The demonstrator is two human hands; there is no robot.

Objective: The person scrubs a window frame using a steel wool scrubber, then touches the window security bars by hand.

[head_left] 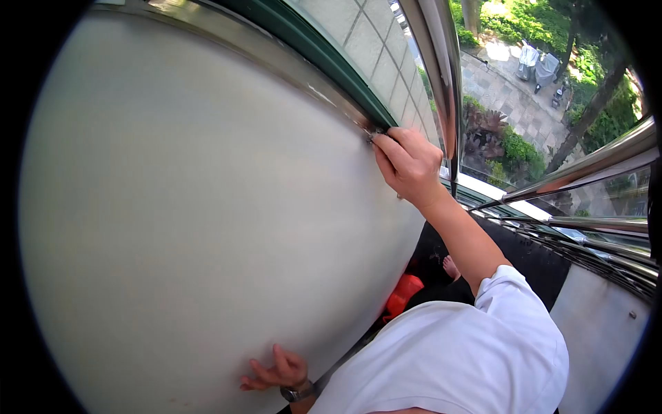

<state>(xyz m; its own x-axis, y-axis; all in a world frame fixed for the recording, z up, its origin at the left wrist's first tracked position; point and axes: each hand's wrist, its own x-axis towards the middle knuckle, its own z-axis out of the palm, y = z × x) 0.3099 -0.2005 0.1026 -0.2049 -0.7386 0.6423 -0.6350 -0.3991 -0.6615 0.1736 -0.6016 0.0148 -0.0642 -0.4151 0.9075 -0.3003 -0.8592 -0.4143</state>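
Note:
A large pale panel (pixel 193 207) fills the left and middle of the view. My right hand (pixel 412 165) is closed at the metal strip (pixel 296 79) along the panel's upper edge, beside a dark green frame (pixel 338 62). Its thumb and fingers are pressed together at a small dark spot; what they hold, if anything, is too small to name. Low in the view, my left hand (pixel 279 371), with a watch (pixel 298 393) at the wrist, has its fingers spread in front of the panel or lightly touching it, and holds nothing.
Shiny metal railings (pixel 586 165) run along the right side, with glass, a paved path (pixel 510 96) and plants far below. A red object (pixel 403 295) and a bare foot (pixel 451 268) show beyond my white shirt. Pale tiles (pixel 376 52) lie past the green frame.

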